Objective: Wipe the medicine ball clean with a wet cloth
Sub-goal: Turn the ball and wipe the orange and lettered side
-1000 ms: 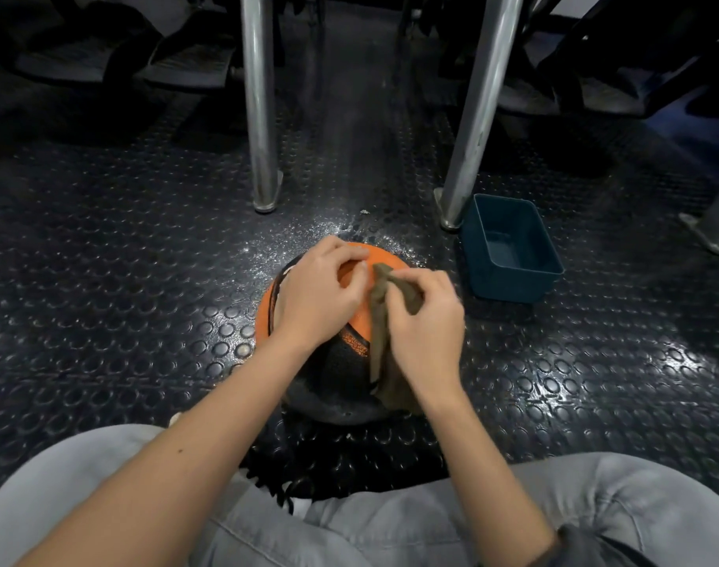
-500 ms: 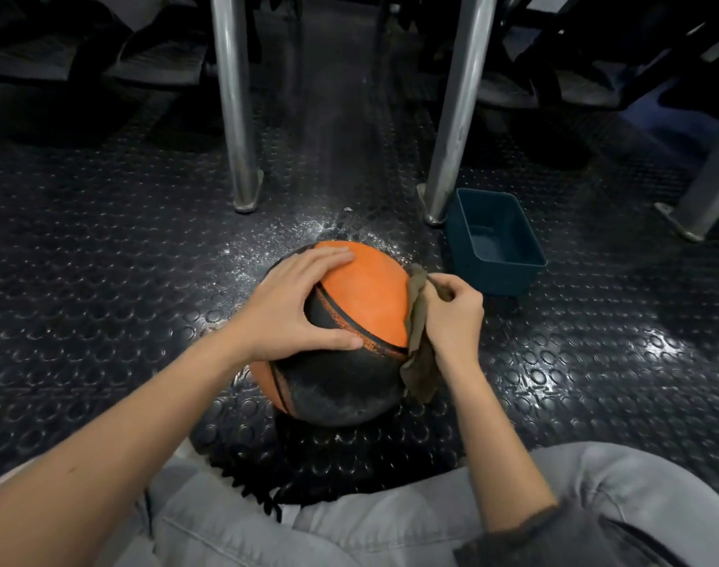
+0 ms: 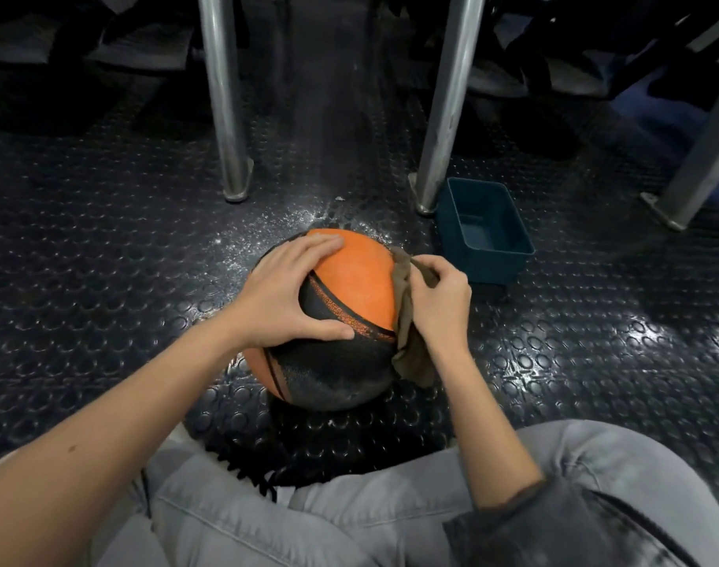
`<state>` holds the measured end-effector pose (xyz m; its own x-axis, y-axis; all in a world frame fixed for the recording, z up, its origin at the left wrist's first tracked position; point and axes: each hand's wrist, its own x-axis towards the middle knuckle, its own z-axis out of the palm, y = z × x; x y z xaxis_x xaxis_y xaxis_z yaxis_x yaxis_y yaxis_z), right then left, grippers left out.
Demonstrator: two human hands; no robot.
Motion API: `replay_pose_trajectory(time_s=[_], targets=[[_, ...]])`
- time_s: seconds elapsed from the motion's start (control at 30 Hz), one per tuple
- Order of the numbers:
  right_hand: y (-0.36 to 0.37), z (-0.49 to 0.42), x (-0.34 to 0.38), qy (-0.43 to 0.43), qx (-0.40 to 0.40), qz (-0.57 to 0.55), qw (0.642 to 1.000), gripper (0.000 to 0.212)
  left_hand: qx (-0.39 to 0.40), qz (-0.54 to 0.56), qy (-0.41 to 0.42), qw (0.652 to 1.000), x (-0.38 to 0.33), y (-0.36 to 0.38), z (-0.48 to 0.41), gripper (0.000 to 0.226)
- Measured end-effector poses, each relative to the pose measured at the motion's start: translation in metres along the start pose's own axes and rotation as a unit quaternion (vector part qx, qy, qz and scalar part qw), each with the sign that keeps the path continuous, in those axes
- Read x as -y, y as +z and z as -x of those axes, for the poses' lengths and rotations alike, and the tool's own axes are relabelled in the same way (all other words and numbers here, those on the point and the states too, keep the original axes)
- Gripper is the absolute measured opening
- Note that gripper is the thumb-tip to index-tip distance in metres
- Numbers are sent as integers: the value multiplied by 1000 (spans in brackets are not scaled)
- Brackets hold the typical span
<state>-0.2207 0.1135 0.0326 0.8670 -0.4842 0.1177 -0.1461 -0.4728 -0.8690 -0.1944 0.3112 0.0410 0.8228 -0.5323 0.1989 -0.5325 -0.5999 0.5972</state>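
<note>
Change since one second back: the cloth and right hand have gone from the ball's crown to its right flank, and the left hand has slid to the upper left. Almost nothing has shifted over the last half second.

Left hand (image 3: 284, 296): fingers spread flat over the ball's upper left, thumb on the black band. It presses and does not clasp.
Ball (image 3: 349, 280): orange and black, on the floor just ahead of the grey trouser legs (image 3: 349, 517). Judged heavy, firm and grainy-skinned, so unlikely to slip but apt to roll unless steadied. Best held by a palm on top, as now.
Cloth (image 3: 408, 321): brown and limp, hanging down the right flank and touching it.
Right hand (image 3: 441, 304): fingers curled, pinching the cloth's upper edge.
Tub (image 3: 492, 266): blue, near the ball but apart from it. Contents cannot be read.

Floor (image 3: 104, 259): dark studded rubber, shiny, with pale specks beyond the ball. Metal posts (image 3: 222, 96) stand behind. The room is dim.
</note>
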Motion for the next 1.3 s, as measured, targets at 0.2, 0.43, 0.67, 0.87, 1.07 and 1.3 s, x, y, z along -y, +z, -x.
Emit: replay_pose_trajectory(time_s=[0.2, 0.43, 0.67, 0.87, 1.07, 1.3], targets=[[17, 46, 36, -258, 18, 100, 961, 17, -13, -13, 13, 1000, -4, 5, -5, 106], [-4, -7, 5, -72, -4, 36, 997, 19, -33, -23, 15, 999, -14, 12, -2, 116], [10, 30, 34, -219, 34, 104, 970, 15, -55, -57, 11, 997, -21, 17, -8, 120], [-6, -9, 8, -78, -4, 34, 996, 20, -36, -54, 20, 998, -23, 19, -13, 120], [-10, -24, -16, 66, 1, -65, 996, 20, -105, -55, 44, 992, -30, 28, -9, 89], [-7, 26, -11, -19, -31, -48, 998, 17, -261, -57, -100, 958, -3, 21, 15, 50]])
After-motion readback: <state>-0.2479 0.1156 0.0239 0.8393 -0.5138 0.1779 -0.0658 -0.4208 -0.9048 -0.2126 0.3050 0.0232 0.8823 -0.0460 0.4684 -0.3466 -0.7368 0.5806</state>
